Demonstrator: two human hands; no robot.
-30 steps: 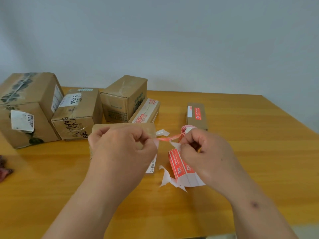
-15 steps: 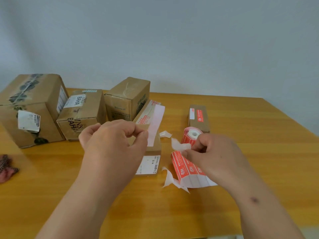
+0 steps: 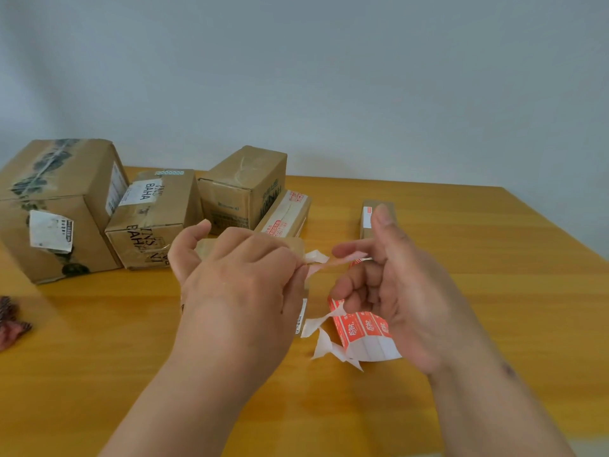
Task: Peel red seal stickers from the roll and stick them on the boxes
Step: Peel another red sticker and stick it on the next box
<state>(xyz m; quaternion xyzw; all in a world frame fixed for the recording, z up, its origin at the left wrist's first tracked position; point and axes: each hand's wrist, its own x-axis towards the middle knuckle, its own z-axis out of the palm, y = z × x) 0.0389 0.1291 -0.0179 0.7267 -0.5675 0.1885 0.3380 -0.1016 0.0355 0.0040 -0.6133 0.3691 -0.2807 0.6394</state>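
A person's two bare hands meet above a wooden table [image 3: 494, 291], stretching a pale red seal sticker [image 3: 333, 263] between them. The left hand [image 3: 244, 285], seen from the back, has its fingers [image 3: 263, 245] curled and pinching the sticker's left end; the right hand [image 3: 405, 291] takes the other end at its raised fingertips, thumb pointing up and the lower fingers loosely curled. The sticker hangs in the air, edge-on and blurred. Under the right hand lies a strip of red stickers [image 3: 362, 328] on white backing, its near end spread flat on the table, with torn scraps of white backing paper [image 3: 324, 346] just beside it; whether a roll sits behind the hand cannot be told. A flat brown box [image 3: 296, 247] lies mostly hidden behind the left hand. Farther back stand a large taped carton [image 3: 56, 206], a box lettered BAHA [image 3: 155, 219], a taller carton [image 3: 240, 189] and, touching it, a slim box with red print [image 3: 286, 214]. Apart to the right, a small narrow box [image 3: 369, 219] shows behind the right thumb. A dark red object [image 3: 10, 321] is cut off at the left edge.
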